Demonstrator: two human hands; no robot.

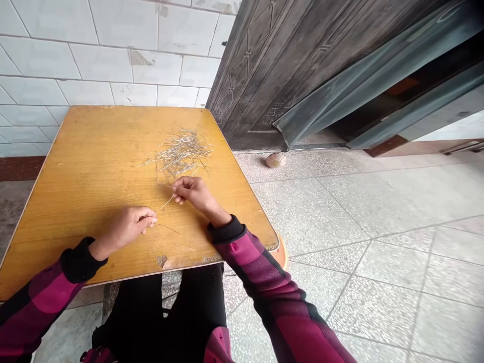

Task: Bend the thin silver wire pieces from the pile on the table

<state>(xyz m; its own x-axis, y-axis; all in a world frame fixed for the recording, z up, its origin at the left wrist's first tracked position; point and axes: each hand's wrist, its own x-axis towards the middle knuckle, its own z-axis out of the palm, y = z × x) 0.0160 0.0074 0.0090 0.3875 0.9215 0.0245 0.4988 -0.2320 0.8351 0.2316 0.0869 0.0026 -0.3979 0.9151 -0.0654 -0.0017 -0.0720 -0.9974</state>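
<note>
A tangled heap of thin silvery wires (pixel 185 151) lies on the wooden table (pixel 102 146), toward its far right. Just in front of the heap, my right hand (pixel 191 194) pinches a thin wire (pixel 167 202) that slants down and left from the fingertips. Lower and to the left, my left hand (pixel 130 227) has thumb and fingers pressed together on another dark thin wire (pixel 166 228), whose free end points right. The two hands are apart, both a little above or on the tabletop; the exact gap is hard to see.
White wall tiles (pixel 117 25) stand behind the table. To the right are a dark carved door (pixel 260 65), a grey-green curtain (pixel 340 96) and a round object (pixel 276 160) on the speckled floor. A chipped spot (pixel 162 260) marks the table's near edge. An orange stool (pixel 282 252) shows beneath the right corner.
</note>
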